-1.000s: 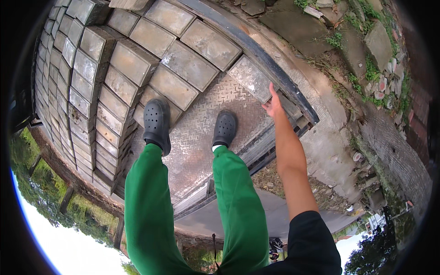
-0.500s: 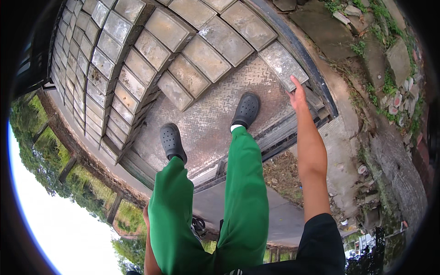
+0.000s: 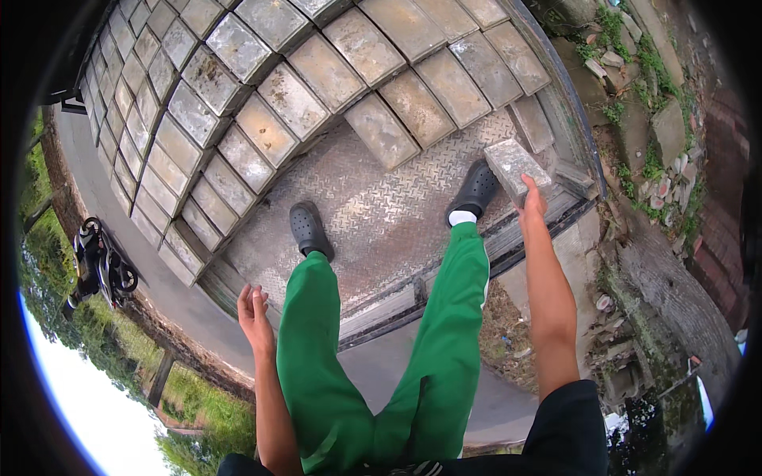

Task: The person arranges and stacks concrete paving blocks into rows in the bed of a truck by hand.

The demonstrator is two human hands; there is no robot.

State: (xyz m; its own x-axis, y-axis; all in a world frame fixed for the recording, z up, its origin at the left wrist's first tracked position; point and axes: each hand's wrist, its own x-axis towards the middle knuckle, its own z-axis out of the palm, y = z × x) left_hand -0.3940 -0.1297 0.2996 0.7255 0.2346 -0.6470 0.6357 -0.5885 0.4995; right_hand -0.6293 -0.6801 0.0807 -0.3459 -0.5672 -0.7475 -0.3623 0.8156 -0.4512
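My right hand (image 3: 533, 198) grips the near end of a grey concrete block (image 3: 514, 161), thumb on its top face; the fingers underneath are mostly hidden. The block is tilted above the metal floor, just right of my right shoe (image 3: 476, 190). Behind it another block (image 3: 532, 124) lies by the side rail. My left hand (image 3: 255, 317) hangs beside my left knee, empty, with its fingers loosely bent and apart. Ahead of my feet, rows of similar blocks (image 3: 381, 131) are stacked in steps, higher toward the far left.
I stand on a worn diamond-plate truck bed (image 3: 357, 198). A dark side rail (image 3: 567, 103) edges it on the right, and a rear ledge (image 3: 381, 317) runs beneath my legs. A motorbike (image 3: 107, 266) is on the road at left. Rubble and plants (image 3: 659, 174) lie beyond the right side.
The block under my right hand has come away from beside the rail and is now tilted in my grip, nearer my right shoe. My left hand has risen into view. The view has shifted.
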